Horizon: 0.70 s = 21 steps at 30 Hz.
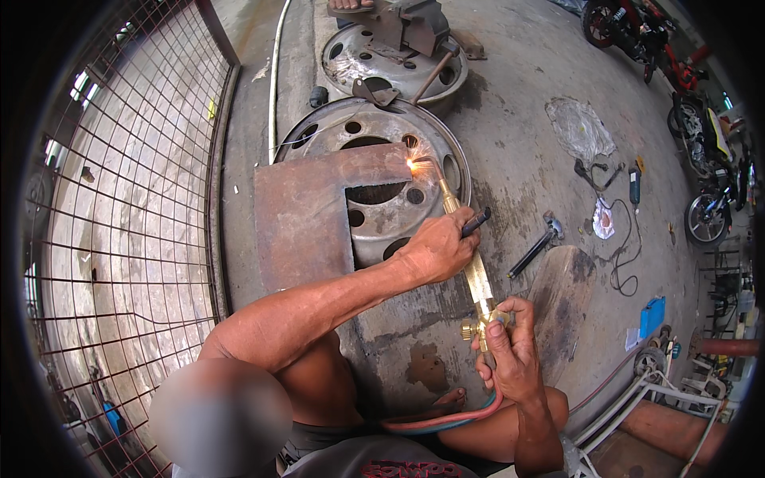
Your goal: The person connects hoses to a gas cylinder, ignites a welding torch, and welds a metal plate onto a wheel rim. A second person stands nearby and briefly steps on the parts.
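My left hand (442,248) is closed around the front of a brass cutting torch (478,285). A short black piece (476,222) sticks out beside its fingers; I cannot tell whether it belongs to the torch. My right hand (514,350) grips the torch's rear end by the valve knobs, where red and blue hoses (446,422) run off. The bent tip (434,166) points at the right end of a rusty, L-shaped steel plate (303,215), with a bright glow and sparks there. This plate lies across a steel wheel rim (390,215).
A second wheel rim (339,60) carries a vise (406,28) at the far side. Wire mesh (143,239) borders the left. On the floor at right lie a hammer (534,247), a plastic sheet (580,127) and a cabled tool (634,187). Motorcycles (709,211) stand beyond.
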Motion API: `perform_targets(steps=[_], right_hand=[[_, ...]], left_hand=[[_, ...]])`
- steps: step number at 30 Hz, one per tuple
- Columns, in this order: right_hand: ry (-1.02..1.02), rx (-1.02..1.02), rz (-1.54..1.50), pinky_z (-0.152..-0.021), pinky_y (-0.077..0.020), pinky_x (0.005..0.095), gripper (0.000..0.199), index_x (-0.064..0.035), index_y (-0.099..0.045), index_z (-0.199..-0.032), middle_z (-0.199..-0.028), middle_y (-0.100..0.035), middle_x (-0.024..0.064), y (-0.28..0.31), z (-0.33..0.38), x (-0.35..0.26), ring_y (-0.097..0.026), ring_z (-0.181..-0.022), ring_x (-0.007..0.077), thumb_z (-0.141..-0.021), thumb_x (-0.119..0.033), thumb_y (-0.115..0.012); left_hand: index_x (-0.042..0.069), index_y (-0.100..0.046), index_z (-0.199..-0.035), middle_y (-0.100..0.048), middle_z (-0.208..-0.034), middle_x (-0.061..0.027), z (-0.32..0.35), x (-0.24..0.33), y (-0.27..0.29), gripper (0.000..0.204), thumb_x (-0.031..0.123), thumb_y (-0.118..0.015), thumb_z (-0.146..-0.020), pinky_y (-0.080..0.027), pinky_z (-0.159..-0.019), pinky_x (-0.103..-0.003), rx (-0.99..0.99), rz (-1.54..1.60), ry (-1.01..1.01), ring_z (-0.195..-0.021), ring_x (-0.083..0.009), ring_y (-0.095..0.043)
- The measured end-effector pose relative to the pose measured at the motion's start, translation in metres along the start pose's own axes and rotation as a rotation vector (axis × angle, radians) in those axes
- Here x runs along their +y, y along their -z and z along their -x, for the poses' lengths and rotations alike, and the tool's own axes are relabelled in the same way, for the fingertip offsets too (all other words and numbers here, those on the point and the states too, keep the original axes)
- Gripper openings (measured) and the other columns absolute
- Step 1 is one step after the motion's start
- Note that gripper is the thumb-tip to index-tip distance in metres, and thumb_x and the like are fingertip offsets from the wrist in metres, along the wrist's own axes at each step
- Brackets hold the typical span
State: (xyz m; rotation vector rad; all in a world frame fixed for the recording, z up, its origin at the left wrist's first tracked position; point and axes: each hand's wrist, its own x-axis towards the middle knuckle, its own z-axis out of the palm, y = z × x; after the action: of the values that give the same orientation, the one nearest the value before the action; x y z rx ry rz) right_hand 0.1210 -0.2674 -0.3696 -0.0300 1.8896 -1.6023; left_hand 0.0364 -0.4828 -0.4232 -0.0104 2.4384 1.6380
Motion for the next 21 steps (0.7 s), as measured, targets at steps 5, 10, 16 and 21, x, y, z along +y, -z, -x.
perform_targets(steps=[5,10,16,21], right_hand=[[-0.006,-0.006,0.011,-0.037,-0.0392,0.0228,0.032,-0.0187,-0.033,-0.129,-0.086,-0.059,0.0104,0.0014,-0.0003,0.0009,-0.052,-0.047,0.0097,-0.109,-0.04,-0.046],[-0.013,-0.02,0.013,-0.038,-0.0401,0.0235,0.034,-0.0184,-0.037,-0.131,-0.085,-0.06,0.0099,0.0006,-0.0007,0.0,-0.053,-0.048,0.0103,-0.109,-0.045,-0.043],[-0.015,-0.014,0.006,-0.038,-0.0402,0.0238,0.038,-0.0181,-0.04,-0.13,-0.084,-0.06,0.0099,0.0017,-0.0006,0.0001,-0.053,-0.048,0.0107,-0.108,-0.049,-0.043],[-0.011,-0.021,0.013,-0.038,-0.0403,0.0243,0.038,-0.0177,-0.041,-0.13,-0.084,-0.059,0.01,0.0012,-0.0006,-0.0003,-0.053,-0.048,0.0108,-0.108,-0.05,-0.043]], left_hand=[[-0.003,-0.056,-0.108,-0.064,-0.08,-0.0293,-0.0006,-0.0001,-0.0001,0.025,0.02,-0.056,-0.098,-0.048,-0.079,-0.054,-0.006,0.0,-0.005,-0.086,-0.051,-0.065],[-0.003,-0.056,-0.108,-0.064,-0.079,-0.0299,0.0008,-0.0031,0.0004,0.025,0.021,-0.056,-0.099,-0.048,-0.079,-0.055,0.006,-0.004,-0.006,-0.086,-0.051,-0.065],[-0.004,-0.055,-0.107,-0.064,-0.08,-0.0313,0.0006,0.0016,0.003,0.026,0.021,-0.055,-0.099,-0.048,-0.079,-0.055,-0.02,0.005,0.035,-0.087,-0.0518,-0.065],[-0.001,-0.055,-0.109,-0.065,-0.083,-0.0302,0.0008,-0.003,0.0013,0.027,0.024,-0.053,-0.101,-0.049,-0.08,-0.055,-0.006,-0.033,0.004,-0.088,-0.0509,-0.065]])
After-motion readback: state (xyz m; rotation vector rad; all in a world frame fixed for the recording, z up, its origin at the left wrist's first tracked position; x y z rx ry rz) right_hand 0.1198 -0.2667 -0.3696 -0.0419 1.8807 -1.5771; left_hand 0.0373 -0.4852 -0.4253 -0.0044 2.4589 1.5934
